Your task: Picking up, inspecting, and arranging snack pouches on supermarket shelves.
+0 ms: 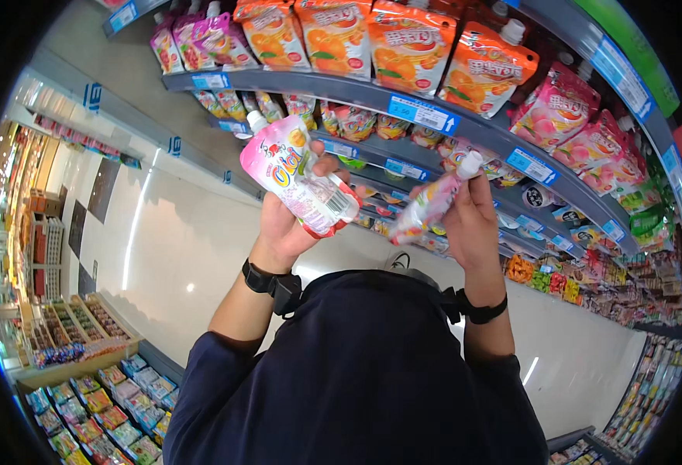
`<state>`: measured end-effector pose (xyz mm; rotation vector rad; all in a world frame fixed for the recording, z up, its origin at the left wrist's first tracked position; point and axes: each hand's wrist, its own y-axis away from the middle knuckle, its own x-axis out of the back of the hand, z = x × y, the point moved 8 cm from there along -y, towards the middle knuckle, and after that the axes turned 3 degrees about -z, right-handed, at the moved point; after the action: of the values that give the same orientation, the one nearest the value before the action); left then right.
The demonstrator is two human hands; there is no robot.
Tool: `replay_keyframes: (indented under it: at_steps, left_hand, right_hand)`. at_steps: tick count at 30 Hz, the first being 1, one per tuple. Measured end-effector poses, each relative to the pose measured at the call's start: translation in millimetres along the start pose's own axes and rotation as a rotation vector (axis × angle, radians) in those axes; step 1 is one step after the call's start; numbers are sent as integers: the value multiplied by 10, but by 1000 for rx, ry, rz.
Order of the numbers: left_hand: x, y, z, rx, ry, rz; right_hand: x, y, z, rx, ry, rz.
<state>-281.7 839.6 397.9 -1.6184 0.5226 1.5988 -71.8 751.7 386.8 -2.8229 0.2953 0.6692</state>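
My left hand [286,229] grips a pink and white spouted jelly pouch [300,174], held tilted with its white cap at the upper left and a barcode showing. In my right hand [472,212] is a second pink and white spouted pouch [428,206], turned edge-on and blurred, my fingers near its white cap [469,164]. The two pouches are apart, both held up before the shelves. Just beyond them stands a row of orange spouted pouches [413,49] on a grey shelf [341,87].
Purple pouches [201,40] stand at the row's left end, pink peach pouches [559,107] at its right. Blue price tags [422,113] line the shelf edges. Bins of packaged snacks [108,407] lie at lower left. Pale glossy floor [172,226] runs along the shelving.
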Motion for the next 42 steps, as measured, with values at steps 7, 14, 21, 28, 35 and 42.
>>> replay_keyframes:
  at_steps: [7,14,21,28,35,42]
  left_hand:
    - [-325,131,-251,200,81,-85]
    - [-561,255,-343,275,-6,-192]
    - [-624,338,-487,271,-48,-247]
    - [-634,413,-675,328,-53,-278]
    - [-617,465,-636,336,-115,-226]
    - [-513,428,-609,310,-188,-197]
  right_hand:
    - [-409,190,-220,-77,-329,-148]
    - [-737,227,-198,-231,-658,-395]
    - [-999,347,-142,-414,-1010,-620]
    - [-1109,481,-170,-552,-1201,-784]
    - [-1212,525,-185,-637,-1273,-828]
    - [-1194,523,-206,-480,-1105,-715]
